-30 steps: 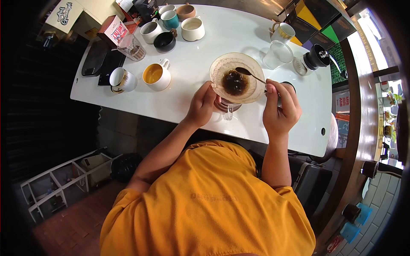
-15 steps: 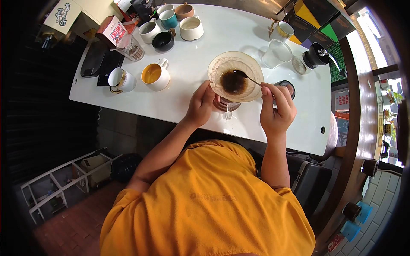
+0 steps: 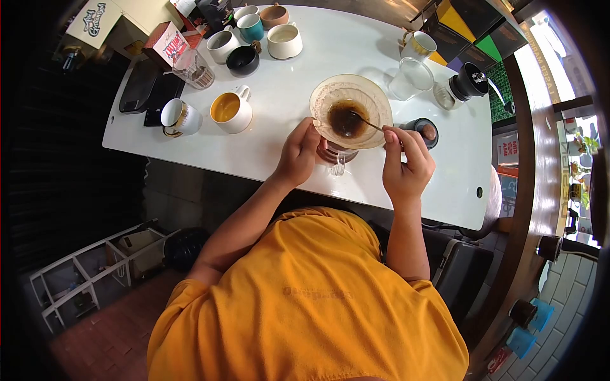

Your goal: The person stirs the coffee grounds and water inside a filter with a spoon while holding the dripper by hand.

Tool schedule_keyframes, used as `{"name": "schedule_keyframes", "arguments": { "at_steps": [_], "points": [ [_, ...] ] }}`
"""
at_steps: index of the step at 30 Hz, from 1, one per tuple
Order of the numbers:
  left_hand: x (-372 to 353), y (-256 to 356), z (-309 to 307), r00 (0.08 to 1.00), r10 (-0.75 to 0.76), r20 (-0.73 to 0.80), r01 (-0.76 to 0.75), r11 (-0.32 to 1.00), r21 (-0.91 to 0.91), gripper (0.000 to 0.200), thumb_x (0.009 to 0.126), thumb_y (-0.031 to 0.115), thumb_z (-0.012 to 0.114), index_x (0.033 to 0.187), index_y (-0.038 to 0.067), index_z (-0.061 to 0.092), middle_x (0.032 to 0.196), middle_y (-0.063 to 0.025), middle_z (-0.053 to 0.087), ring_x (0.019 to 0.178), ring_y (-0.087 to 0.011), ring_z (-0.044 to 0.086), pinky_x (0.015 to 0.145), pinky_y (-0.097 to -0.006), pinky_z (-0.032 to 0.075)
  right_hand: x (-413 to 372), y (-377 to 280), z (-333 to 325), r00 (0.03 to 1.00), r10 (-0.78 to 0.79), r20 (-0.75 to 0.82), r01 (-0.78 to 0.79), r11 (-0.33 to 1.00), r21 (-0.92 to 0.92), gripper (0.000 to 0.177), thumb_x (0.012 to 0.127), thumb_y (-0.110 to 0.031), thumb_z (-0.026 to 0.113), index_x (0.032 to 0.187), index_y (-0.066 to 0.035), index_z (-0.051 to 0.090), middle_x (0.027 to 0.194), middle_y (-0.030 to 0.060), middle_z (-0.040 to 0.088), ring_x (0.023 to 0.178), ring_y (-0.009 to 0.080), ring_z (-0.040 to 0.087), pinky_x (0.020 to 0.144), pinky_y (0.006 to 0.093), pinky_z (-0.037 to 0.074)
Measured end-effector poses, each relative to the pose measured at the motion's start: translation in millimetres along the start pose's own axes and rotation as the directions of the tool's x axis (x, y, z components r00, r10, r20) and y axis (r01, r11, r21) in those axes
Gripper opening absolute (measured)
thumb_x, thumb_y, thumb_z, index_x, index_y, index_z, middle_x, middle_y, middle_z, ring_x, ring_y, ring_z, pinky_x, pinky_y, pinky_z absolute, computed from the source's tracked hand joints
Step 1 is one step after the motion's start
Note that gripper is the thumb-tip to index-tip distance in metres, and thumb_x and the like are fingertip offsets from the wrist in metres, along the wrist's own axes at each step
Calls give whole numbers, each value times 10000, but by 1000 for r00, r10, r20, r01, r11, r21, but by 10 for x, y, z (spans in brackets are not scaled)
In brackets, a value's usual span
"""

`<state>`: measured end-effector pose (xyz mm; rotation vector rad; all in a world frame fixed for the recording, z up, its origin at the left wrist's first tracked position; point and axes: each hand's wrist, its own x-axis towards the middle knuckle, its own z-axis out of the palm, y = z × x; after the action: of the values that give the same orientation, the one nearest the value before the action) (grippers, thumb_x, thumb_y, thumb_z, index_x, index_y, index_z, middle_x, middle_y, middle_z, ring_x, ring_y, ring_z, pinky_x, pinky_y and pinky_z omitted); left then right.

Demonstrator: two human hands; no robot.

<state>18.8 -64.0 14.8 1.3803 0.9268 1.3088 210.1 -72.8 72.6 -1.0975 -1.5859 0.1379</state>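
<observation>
A cone-shaped paper coffee filter [image 3: 325,95] stands over a glass server [image 3: 339,165] near the table's front edge. Wet, dark brown coffee [image 3: 343,126] fills its bottom. My left hand [image 3: 298,152] is closed on the near left of the rim, thumb and fingers pinching it. In my right hand [image 3: 408,164], fingertips grip the handle of a small spoon [image 3: 375,126]. The spoon slants down to the left, its bowl sunk in the coffee and mostly hidden. The dripper under the paper is hardly visible.
On the white table [image 3: 273,143] stand a yellow-lined mug [image 3: 241,117], a white-and-gold mug [image 3: 184,119], several cups at the back, a clear plastic cup [image 3: 412,79] and a coffee grinder [image 3: 469,82]. A small dark round container [image 3: 424,131] sits behind my right hand.
The spoon's bowl, visible at the coffee's surface before, has dipped into the liquid. My right hand has shifted slightly left. My left hand stays at the rim.
</observation>
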Motion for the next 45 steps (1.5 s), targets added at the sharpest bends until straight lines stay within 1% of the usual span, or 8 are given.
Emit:
{"name": "schedule_keyframes", "arguments": {
  "at_steps": [4,7,9,17,22,25,27,45],
  "points": [
    [-8,-63,-27,1000,-6,8,6,1000,-6,310,1042,293,346,952,46,509,778,22,493,732,-53,452,686,-205,401,2,-18,-4,999,45,2,-45,999,13,50,810,6,695,857,6,678,700,82,625,576,164,556,526,250,423],
    [-7,-90,-58,995,-55,80,59,997,-52,329,1046,246,314,1154,12,518,945,-3,564,840,-70,499,795,-228,417,16,-30,-7,999,35,-2,-35,999,7,48,805,8,698,847,10,677,697,84,622,578,172,559,528,255,426],
    [0,-56,-11,1000,-27,9,27,999,-32,309,1043,288,343,948,45,508,784,21,495,734,-54,452,690,-207,399,42,-45,-2,1000,24,-1,-24,1000,4,49,799,9,700,842,11,676,695,84,619,583,177,560,530,259,428],
    [2,-50,-5,1000,-24,3,24,999,-32,317,1043,295,344,941,43,508,785,21,494,737,-57,445,692,-208,393,228,-92,-21,982,-152,113,159,986,-54,64,776,8,712,822,4,666,672,82,590,599,206,557,539,295,438],
    [-11,-49,-17,1000,-3,-7,3,1000,-10,310,1042,288,349,931,45,506,781,20,495,733,-57,445,689,-207,392,118,-103,21,995,-66,81,67,998,-7,66,776,21,709,820,11,661,660,86,584,574,199,549,529,295,432],
    [-25,-50,-41,998,-53,32,52,998,41,318,1043,238,331,1166,6,511,969,-3,556,877,-75,494,816,-231,410,64,-140,-7,997,-17,80,17,1000,-6,67,777,30,707,820,19,656,659,91,588,565,198,550,527,287,431],
    [-7,-19,4,1000,-5,-18,5,1000,22,305,1042,282,352,904,51,495,767,17,494,725,-58,447,684,-208,394,43,-158,-18,997,-2,82,2,1000,-11,68,778,34,706,822,23,655,664,94,594,564,199,553,528,282,431],
    [4,-131,-30,1000,19,12,-19,1000,9,307,1039,276,354,869,54,481,748,14,479,703,-66,431,656,-215,385,-144,-189,-104,999,-34,39,30,995,92,16,824,37,650,835,49,651,704,104,635,583,178,589,547,254,446]
  ]
}}
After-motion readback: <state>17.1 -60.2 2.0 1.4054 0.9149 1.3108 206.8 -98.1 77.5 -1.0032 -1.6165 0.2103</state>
